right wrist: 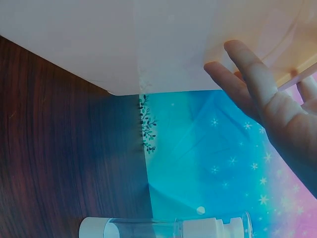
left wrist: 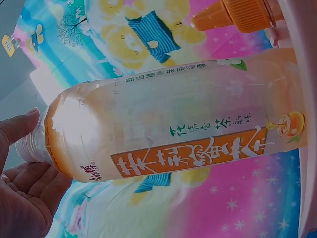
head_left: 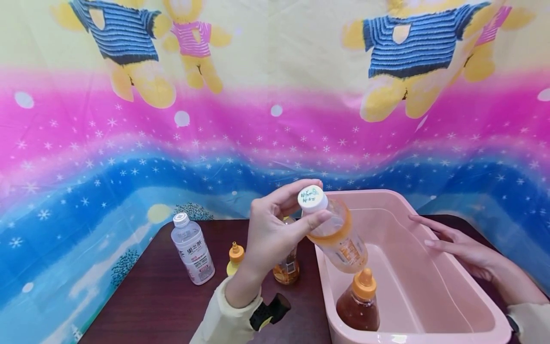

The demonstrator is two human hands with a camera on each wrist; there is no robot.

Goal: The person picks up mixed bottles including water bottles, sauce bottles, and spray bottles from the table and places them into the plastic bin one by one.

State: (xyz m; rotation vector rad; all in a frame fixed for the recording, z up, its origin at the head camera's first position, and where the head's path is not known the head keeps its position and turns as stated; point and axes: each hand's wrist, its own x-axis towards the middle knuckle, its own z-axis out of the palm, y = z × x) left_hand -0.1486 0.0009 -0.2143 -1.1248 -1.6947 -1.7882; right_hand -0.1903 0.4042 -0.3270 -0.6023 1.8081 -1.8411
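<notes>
My left hand (head_left: pixel 272 227) grips a clear plastic tea bottle (head_left: pixel 350 251) by its neck, just under the white cap. The bottle is tilted, its base down inside a pink plastic bin (head_left: pixel 447 260). Its orange label (left wrist: pixel 190 153) with white characters faces the left wrist camera. Just below its base in the head view stands a brown squeeze bottle (head_left: pixel 358 308) with an orange nozzle cap, inside the bin's near left corner. My right hand (head_left: pixel 472 253) rests at the bin's right rim, with extended fingers (right wrist: pixel 252 69) against the wall.
Left of the bin, a clear bottle (head_left: pixel 195 253) with a white cap stands on the dark wooden table (head_left: pixel 137 301). A yellow squeeze bottle (head_left: pixel 233 263) and an amber bottle (head_left: pixel 287 273) are partly behind my left arm. A printed curtain (head_left: pixel 266 129) hangs behind.
</notes>
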